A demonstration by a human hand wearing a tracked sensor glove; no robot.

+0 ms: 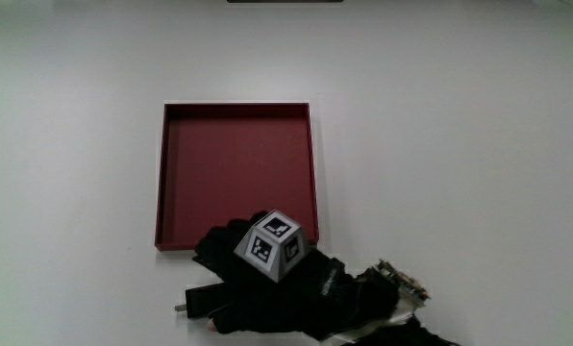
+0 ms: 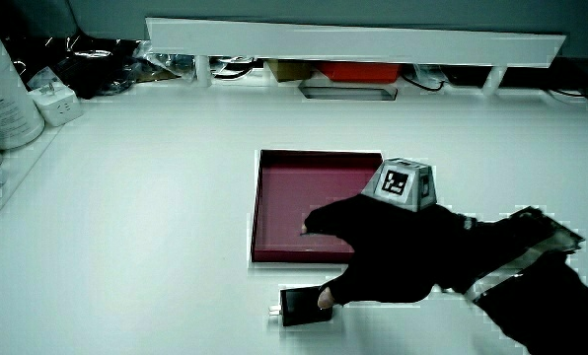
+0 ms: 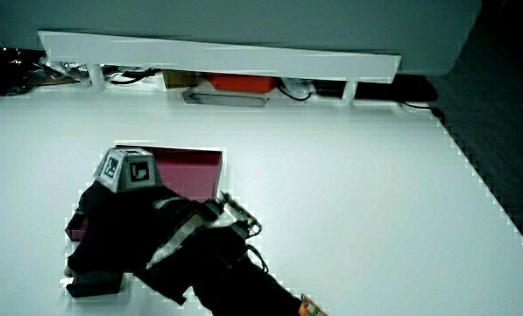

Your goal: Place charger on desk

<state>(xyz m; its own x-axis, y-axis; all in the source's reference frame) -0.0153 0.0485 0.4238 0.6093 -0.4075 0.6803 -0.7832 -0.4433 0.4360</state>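
Charger [image 2: 299, 305] sits on the white worktop [image 1: 460, 144], just nearer the person than the red tray [image 1: 234, 159]. The hand [image 2: 393, 256] covers one end, fingers seemingly curled around it.

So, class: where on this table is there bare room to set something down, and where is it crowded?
Free: the white table flanking the shallow dark red square tray, between tray and low partition, and the tray's floor. Crowded: the tray's near edge, where the black gloved hand holds a small black charger on the table.
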